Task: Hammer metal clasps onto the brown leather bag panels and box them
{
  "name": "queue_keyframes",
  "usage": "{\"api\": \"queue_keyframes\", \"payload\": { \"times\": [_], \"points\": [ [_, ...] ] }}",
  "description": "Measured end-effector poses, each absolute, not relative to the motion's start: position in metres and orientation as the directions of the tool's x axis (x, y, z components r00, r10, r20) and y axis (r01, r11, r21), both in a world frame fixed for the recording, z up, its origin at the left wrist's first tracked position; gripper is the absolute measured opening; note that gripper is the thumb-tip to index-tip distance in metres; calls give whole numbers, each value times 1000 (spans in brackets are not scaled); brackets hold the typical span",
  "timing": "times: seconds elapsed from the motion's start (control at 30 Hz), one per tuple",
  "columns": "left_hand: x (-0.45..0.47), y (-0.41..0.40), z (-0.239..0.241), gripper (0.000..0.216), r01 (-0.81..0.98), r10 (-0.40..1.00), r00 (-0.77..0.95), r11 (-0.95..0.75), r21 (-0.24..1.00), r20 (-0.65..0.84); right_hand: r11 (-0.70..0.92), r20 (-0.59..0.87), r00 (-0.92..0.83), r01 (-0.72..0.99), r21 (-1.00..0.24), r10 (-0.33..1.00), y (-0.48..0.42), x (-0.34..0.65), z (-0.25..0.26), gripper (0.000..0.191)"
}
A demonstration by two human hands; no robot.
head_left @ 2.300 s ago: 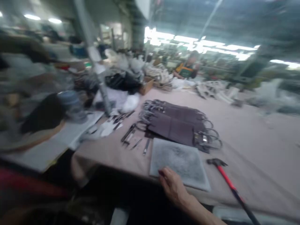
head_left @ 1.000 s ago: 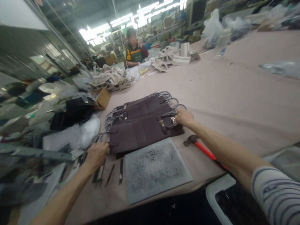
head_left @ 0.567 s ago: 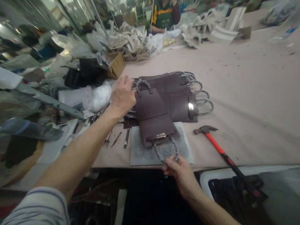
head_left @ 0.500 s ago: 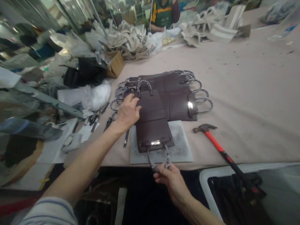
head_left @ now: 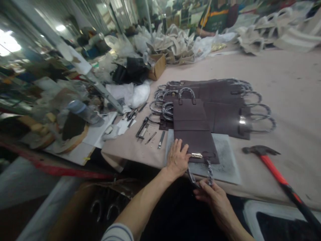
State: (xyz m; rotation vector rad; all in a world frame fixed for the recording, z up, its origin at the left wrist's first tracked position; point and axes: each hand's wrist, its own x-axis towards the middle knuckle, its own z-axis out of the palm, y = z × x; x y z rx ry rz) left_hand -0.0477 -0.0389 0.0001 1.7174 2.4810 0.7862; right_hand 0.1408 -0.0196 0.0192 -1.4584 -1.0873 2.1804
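1. Brown bag (head_left: 192,115) lies flat, lengthwise away from the wearer, its near part on the slab (head_left: 229,159) and its far part over the pile (head_left: 223,117) of like bags
2. Left hand (head_left: 177,159) rests on the bag's near left corner, fingers slightly spread and pointing away, the bag beneath their tips and stretching off to their right
3. Its thumb ends just beside the left end of the gold clasp (head_left: 196,155); whether the two touch, I cannot tell
4. Right hand (head_left: 213,195) is at the near edge of the table (head_left: 281,83), thumb and fingers pinching the bottom of the wrapped near handle (head_left: 210,170); the bag's body lies ahead of these fingertips, apart from them, and some of the fingers are hidden
5. Far handle (head_left: 187,92) arches at the other end of the bag, well apart from both hands
6. Slab shows as a broad strip right of the bag and a narrow one at the left, by the left hand
7. Hammer (head_left: 275,171), red and black, lies right of the slab, head towards the pile
8. Punch (head_left: 161,140) lies just left of the slab, other slim tools (head_left: 150,138) near it
9. Carton (head_left: 159,67) sits beyond the pile, to the left; another person (head_left: 217,21) is at the table's far side
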Motion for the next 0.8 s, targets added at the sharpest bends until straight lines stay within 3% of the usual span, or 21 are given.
{"api": "queue_keyframes", "payload": {
  "times": [0.13,0.23,0.3,0.37,0.43,0.53,0.67,0.8],
  "points": [
    [-54,-40,2,39,862,866,-386,216,459,317,-447,-704,-475,549,-706,527,-1,156,11,56],
    [-76,-51,11,26,832,834,-425,206,516,352,48,-569,-506,772,-633,648,30,167,21,52],
    [-103,-61,21,23,795,796,-518,313,519,313,342,-297,-554,769,-540,777,52,165,34,48],
    [-134,-70,31,24,711,717,-662,507,488,219,465,-107,-584,732,-498,805,69,151,46,42],
    [-164,-76,38,23,602,628,-772,668,438,103,586,57,-647,645,-490,760,79,128,52,40],
    [-197,-82,44,23,517,569,-822,764,386,-24,794,302,-745,485,-366,594,85,88,45,42],
    [-232,-90,46,24,454,499,-865,827,333,-61,860,358,-782,459,-223,510,91,63,18,43],
    [-271,-101,47,24,401,440,-893,872,280,-91,874,347,-802,450,-185,486,97,68,3,46]
  ]
}}
